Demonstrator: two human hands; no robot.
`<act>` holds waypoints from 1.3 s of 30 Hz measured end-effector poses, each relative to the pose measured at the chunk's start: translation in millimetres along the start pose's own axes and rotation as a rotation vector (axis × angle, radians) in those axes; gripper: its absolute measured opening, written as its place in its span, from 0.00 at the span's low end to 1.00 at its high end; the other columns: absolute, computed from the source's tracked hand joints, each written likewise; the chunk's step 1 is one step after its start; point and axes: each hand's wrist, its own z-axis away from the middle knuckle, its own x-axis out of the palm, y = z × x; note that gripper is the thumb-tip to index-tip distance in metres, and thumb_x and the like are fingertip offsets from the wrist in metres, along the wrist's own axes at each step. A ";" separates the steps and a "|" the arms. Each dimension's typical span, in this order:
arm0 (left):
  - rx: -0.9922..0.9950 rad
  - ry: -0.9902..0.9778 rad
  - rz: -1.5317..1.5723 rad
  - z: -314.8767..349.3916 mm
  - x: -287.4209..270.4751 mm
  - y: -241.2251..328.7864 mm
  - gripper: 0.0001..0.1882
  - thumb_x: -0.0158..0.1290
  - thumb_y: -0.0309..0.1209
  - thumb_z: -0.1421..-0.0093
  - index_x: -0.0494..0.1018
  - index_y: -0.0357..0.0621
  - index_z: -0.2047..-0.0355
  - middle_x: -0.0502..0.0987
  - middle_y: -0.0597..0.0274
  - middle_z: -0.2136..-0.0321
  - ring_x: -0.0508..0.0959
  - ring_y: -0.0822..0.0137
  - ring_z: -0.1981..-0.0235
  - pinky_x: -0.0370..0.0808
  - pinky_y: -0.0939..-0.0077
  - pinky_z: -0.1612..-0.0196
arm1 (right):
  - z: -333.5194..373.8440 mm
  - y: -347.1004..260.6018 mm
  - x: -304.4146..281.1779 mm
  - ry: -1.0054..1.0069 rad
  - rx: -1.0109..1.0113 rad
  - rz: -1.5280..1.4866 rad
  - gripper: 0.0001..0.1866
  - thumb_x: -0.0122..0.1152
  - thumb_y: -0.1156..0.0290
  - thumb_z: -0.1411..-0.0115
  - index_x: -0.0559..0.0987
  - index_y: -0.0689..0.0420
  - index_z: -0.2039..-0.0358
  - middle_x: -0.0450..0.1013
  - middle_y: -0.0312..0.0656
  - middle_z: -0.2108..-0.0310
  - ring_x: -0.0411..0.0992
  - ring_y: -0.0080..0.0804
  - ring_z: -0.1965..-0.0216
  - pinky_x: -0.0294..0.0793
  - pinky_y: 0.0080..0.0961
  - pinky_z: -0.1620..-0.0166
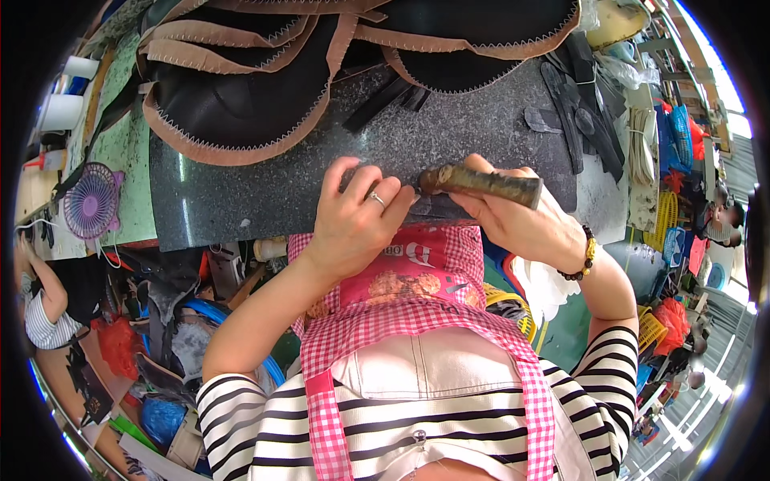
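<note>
Cloth with black and white stripes makes up the person's top (473,429), crossed by the straps of a pink-and-white gingham apron (329,433) whose red panel shows printed round biscuits. Beyond it, both bare hands meet over the near edge of a dark grey, speckled stone slab (273,188).

The left hand (353,210), with a silver ring (376,197), has its fingers bent and slightly spread, the thumb close to the index finger; whether they pinch anything cannot be told. The right hand (513,212), with a dark-and-yellow beaded bracelet (591,250) at its wrist, has its fingers closed around a worn, brown-and-black, stick-shaped tool (493,185). That tool lies sideways above the slab, its rounded end pointing toward the left fingertips.

Past the hands, narrow flat black strips (373,108) lie on the slab, with a pile of longer dark strips (569,120) to the right. Along the far side are large black curved pieces (241,100), edged with tan bands and pale zigzag stitching. Off to the left stands a round purple fan (91,202).
</note>
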 end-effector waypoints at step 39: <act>0.063 -0.025 0.181 -12.4 -3.8 -26.1 0.13 0.64 0.33 0.52 0.81 0.46 0.65 0.77 0.69 0.66 0.76 0.63 0.59 0.70 0.56 0.49 | -3.4 -4.7 -1.0 -0.074 0.045 0.072 0.08 0.58 0.71 0.38 0.74 0.58 0.60 0.72 0.47 0.81 0.73 0.51 0.81 0.72 0.41 0.78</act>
